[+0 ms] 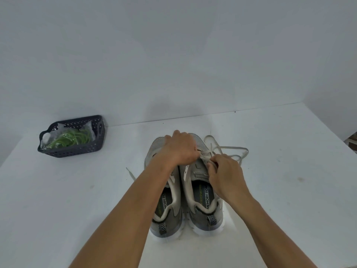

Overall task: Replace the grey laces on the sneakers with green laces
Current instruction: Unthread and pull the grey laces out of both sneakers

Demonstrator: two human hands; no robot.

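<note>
Left hand (178,148) curls over the grey mesh sneakers (204,192); right hand (225,176) pinches a flat grey lace (229,148). Green laces (77,137) fill a perforated basket (77,149).

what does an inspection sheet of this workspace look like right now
surface: white table, a few small marks
job's things: two grey sneakers side by side, heels toward the person; grey laces loosened on the right one; green laces bagged in a dark basket far left
clutter: nothing seen
grippers: left hand rests over the shoes' fronts; right hand pinches a grey lace
cables: nothing seen
surroundings: plain white wall; unclear object at right edge
</note>
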